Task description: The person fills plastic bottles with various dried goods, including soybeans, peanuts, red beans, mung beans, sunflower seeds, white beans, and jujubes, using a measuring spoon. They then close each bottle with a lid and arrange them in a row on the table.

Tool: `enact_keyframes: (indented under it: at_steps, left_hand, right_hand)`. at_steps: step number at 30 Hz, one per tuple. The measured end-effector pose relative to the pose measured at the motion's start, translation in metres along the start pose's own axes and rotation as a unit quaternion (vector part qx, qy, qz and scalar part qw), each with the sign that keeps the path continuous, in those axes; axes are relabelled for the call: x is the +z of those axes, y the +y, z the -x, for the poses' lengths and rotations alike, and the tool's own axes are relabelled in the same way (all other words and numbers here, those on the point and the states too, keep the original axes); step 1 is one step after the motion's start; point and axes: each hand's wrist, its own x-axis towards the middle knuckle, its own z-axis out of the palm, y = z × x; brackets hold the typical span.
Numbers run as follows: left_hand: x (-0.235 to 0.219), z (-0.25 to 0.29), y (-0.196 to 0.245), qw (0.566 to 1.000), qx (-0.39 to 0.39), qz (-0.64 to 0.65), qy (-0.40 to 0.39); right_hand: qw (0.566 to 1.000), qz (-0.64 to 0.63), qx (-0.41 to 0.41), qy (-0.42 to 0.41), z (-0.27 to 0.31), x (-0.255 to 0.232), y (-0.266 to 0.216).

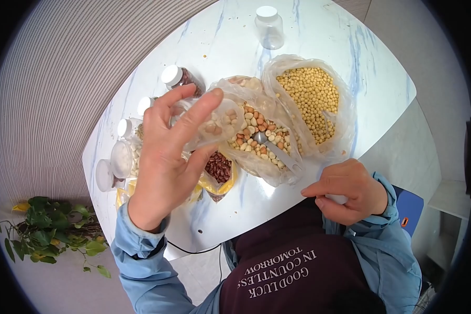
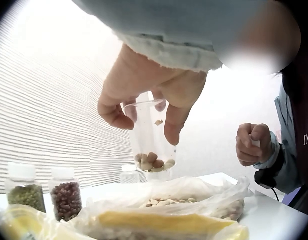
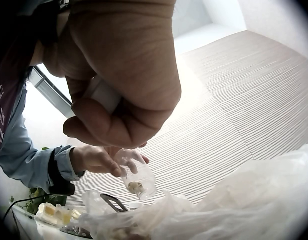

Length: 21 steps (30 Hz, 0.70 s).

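My left hand (image 1: 165, 152) grips a clear plastic jar (image 1: 209, 123) between thumb and fingers, above the bags. Several peanuts (image 2: 153, 162) lie at the bottom of this upright, lidless jar in the left wrist view. My right hand (image 1: 348, 191) is near the table's front edge, fingers curled round a small white cap (image 3: 104, 95), partly hidden by them. Beside the jar, an open plastic bag of mixed peanuts (image 1: 251, 118) has a metal spoon (image 1: 280, 152) lying in it.
An open bag of yellow beans (image 1: 311, 99) stands right of the peanuts, and a yellow-edged bag of dark red beans (image 1: 218, 167) nearer me. A capped empty jar (image 1: 269, 31) is at the far side. Several filled jars (image 1: 125, 157) line the left; a plant (image 1: 52, 230) hangs beyond.
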Motion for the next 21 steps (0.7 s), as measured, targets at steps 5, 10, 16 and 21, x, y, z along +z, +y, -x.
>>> enact_keyframes:
  at_steps: [5,10,16,21]
  left_hand:
    - [-0.0010,-0.0016,-0.0023,1.000,0.003,-0.002,0.000]
    - [-0.0048,-0.0033,-0.0023,0.999,0.014,-0.025,-0.016]
    - [-0.0055,-0.0018,-0.0076,0.999,-0.015,0.018,0.034]
    - [-0.0066,-0.0003,-0.0063,0.999,-0.034,-0.015,0.009]
  right_hand:
    - [1.000,-0.002,-0.002,0.001,-0.0001,0.0011,0.0001]
    - [1.000,0.008,-0.003,0.000,-0.0001,0.0005,-0.0005]
    - [1.000,0.004,-0.002,0.000,-0.0005,0.0013,-0.0002]
    - [1.000,0.001,0.000,-0.002,-0.0010,0.0013,-0.0002]
